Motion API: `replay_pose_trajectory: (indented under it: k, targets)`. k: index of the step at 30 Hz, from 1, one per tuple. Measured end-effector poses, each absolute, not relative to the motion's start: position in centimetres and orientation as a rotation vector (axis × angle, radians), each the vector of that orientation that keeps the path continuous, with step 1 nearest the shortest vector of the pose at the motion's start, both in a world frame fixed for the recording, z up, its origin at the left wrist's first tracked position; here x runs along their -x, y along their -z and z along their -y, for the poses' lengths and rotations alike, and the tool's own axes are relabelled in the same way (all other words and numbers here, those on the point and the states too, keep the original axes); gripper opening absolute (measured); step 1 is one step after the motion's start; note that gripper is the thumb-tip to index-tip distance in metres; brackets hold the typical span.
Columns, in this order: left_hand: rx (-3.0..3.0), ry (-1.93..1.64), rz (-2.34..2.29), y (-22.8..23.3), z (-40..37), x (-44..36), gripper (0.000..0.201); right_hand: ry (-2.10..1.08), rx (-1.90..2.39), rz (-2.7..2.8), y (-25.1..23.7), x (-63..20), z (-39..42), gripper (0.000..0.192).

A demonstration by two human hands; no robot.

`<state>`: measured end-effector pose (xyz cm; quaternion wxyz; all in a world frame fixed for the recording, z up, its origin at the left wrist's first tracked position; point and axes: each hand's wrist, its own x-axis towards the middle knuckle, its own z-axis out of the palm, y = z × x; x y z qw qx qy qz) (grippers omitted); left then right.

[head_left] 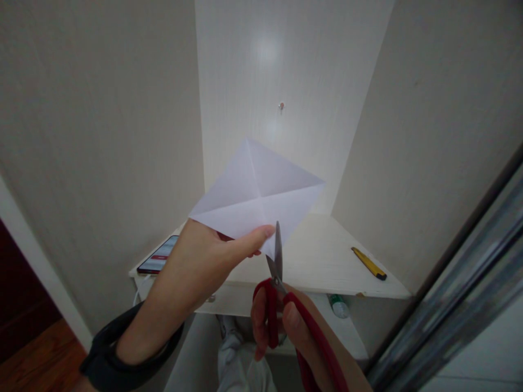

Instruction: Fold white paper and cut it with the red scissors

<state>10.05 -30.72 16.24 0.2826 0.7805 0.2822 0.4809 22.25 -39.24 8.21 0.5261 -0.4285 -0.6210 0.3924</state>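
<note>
Scissors poised at the lower corner of a creased white sheet.

The left hand (pixel 204 261) holds the folded paper (pixel 257 190) up in front of the wall, thumb on the near face and fingers behind, pinching it by its lower edge well above the table (pixel 322 261). The right hand (pixel 278 321) is closed through the red handles of the scissors (pixel 279 261), whose blades point upward, nearly shut, and touch the paper's bottom corner just beside the thumb. The cutting looks about to start or barely begun; no cut line shows. A clean cut would seem to call for wider blades, a steady sheet and the thumb kept clear. On the table lie a phone (pixel 158 256) at left and a yellow utility knife (pixel 369 263) at right.
</note>
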Motion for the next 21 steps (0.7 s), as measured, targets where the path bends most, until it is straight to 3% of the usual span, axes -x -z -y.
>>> replay_pose_trajectory:
  k: [21]
  targets:
    - [-2.100, -1.282, -0.719, -16.29, 30.80, -10.15, 0.026, -1.006, 1.001, 1.441, -8.18, -21.76, 39.25, 0.068]
